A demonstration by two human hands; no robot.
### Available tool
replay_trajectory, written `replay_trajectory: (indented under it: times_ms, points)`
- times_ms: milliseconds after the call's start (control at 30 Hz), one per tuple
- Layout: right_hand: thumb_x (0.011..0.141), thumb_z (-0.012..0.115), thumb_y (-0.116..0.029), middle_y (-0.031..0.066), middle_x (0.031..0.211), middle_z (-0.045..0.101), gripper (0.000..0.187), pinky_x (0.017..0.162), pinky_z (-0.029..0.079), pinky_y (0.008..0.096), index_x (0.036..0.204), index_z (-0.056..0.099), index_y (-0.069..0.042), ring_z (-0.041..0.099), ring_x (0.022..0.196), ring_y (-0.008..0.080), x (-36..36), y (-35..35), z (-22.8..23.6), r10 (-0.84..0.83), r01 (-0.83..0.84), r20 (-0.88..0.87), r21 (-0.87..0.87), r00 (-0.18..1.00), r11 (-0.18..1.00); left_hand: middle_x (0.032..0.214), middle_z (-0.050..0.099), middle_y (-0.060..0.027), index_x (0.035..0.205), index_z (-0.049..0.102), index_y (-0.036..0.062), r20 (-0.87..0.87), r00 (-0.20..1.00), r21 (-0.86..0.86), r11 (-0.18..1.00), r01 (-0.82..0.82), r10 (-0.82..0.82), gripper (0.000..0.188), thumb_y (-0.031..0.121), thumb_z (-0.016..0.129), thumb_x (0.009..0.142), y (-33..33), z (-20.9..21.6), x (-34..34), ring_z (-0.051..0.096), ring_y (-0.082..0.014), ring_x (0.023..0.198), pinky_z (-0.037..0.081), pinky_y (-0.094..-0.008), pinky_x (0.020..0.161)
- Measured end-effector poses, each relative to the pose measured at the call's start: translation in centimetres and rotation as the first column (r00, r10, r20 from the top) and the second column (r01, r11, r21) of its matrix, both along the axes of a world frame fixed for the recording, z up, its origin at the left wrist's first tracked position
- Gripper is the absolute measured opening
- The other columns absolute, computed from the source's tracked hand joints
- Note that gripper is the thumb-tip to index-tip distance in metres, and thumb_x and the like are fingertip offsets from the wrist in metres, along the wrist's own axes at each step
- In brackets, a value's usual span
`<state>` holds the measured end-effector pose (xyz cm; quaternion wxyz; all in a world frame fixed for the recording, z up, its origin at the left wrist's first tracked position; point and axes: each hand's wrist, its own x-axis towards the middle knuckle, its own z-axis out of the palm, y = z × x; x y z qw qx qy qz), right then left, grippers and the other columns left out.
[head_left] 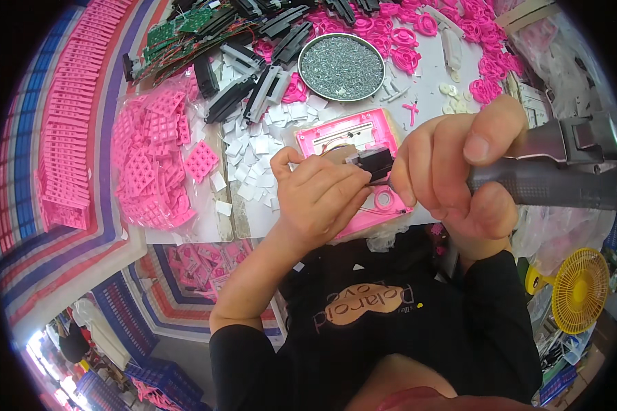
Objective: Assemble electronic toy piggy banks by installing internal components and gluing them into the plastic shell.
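Observation:
A pink plastic casing (pixel 391 127) lies open on the work surface in front of me, with thin wires inside it. My left hand (pixel 319 195) is over its left part, the fingers closed on a black plastic part (pixel 376 163) above the casing. My right hand (pixel 442 161) is wrapped around a dark grey power screwdriver (pixel 548 185), held nearly level with its body pointing off to the right. The front end of the tool is hidden behind my right fingers, close to the black part. I cannot tell whether its bit touches anything.
A round metal bowl (pixel 383 72) of small screws stands beyond the casing. White square pieces (pixel 250 161) lie scattered to its left, beside bagged pink keypads (pixel 147 161). Black parts (pixel 233 96), green circuit boards (pixel 178 31) and pink rings (pixel 404 48) fill the far side. A yellow fan (pixel 579 291) is at right.

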<state>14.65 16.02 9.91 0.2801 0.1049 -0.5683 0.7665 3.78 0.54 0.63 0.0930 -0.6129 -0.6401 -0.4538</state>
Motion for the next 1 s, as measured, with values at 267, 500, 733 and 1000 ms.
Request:
replay_trajectory:
  times_ms: [267,500,733,1000]
  points:
    - [0.1,0.057,-0.021,-0.0026,0.061,0.047,0.03,0.056,0.044,0.0307,0.126,0.047,-0.011,0.045,0.055,0.0113,-1.2,2.2,-2.0,0.053,-0.051,-0.099,0.019,0.994,0.998,0.085,0.069,0.0031,0.093,0.07,0.0138,0.08,0.984,-0.081,0.985,-0.15,0.157,0.029,0.028,0.085,0.072,0.7,1.1,-0.9,0.061,-0.0177,0.083,0.029,-0.0437,0.09]
    - [0.092,0.058,-0.005,0.0103,0.093,0.061,0.046,0.082,0.049,0.0391,0.137,0.046,0.001,0.057,0.081,0.0194,-2.6,7.0,-4.3,-0.413,0.376,0.101,0.266,0.905,0.888,0.081,0.07,0.0003,0.085,0.072,0.0128,0.014,0.99,-0.398,0.909,-0.126,0.143,0.018,0.028,0.079,0.077,3.2,-0.9,-3.7,0.061,-0.0194,0.088,0.032,-0.0445,0.091]
    - [0.073,0.08,-0.013,0.0166,0.126,0.059,0.067,0.097,0.046,0.0431,0.132,0.054,0.0,0.054,0.115,0.0355,2.4,3.7,-4.9,-0.592,0.26,-0.048,0.925,0.805,0.278,0.077,0.068,0.0013,0.084,0.072,0.0132,0.251,0.955,-0.376,0.925,-0.055,0.159,0.004,0.015,0.074,0.081,1.5,-0.9,-3.9,0.061,-0.0187,0.081,0.033,-0.0405,0.087]
    - [0.072,0.083,-0.018,0.0121,0.105,0.063,0.047,0.088,0.049,0.0411,0.113,0.064,-0.003,0.058,0.1,0.0327,1.8,3.9,-8.5,-0.288,-0.113,0.273,0.875,0.918,0.471,0.086,0.069,0.0001,0.088,0.071,0.0129,0.032,0.992,-0.484,0.867,0.122,-0.122,0.009,0.013,0.075,0.081,1.2,1.2,-5.0,0.062,-0.0201,0.084,0.036,-0.0397,0.089]
